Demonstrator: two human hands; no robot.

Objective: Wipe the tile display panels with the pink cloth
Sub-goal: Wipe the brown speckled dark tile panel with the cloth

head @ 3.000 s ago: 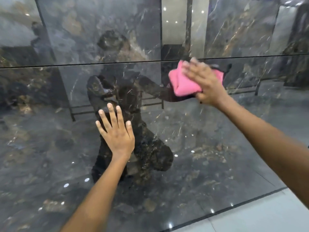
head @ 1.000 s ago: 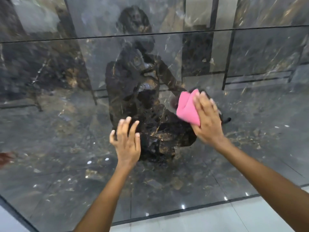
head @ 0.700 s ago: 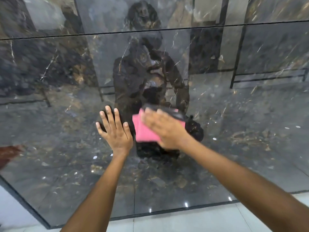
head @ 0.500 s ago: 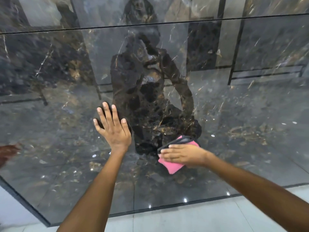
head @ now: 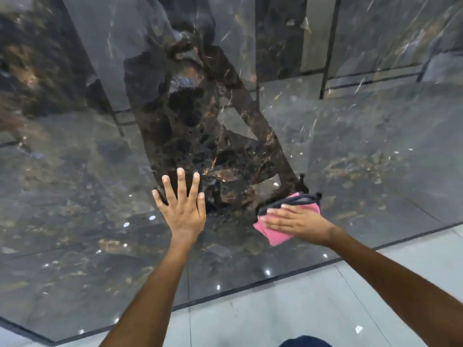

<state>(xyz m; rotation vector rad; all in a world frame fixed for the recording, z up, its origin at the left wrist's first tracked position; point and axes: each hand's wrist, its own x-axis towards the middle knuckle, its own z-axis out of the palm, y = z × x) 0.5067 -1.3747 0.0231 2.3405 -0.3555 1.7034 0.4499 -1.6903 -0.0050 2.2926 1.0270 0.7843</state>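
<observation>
The folded pink cloth [head: 274, 234] is pressed low on the glossy dark marble-patterned tile panel [head: 363, 159] by the flat-fingered right hand [head: 298, 222]; the left hand [head: 183, 209] is braced with fingers spread wide. Wiping is judged midway, with the far upper area left.

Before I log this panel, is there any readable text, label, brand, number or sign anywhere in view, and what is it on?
None: no readable text, label, brand, number or sign in this view.
Tile panel: only marble veining and blurred reflections, no sticker or code visible.
Pink cloth, under the right hand: plain, no tag showing.
Left hand, flat on the panel: nothing written near it.
Floor: pale tiles, unmarked.
</observation>
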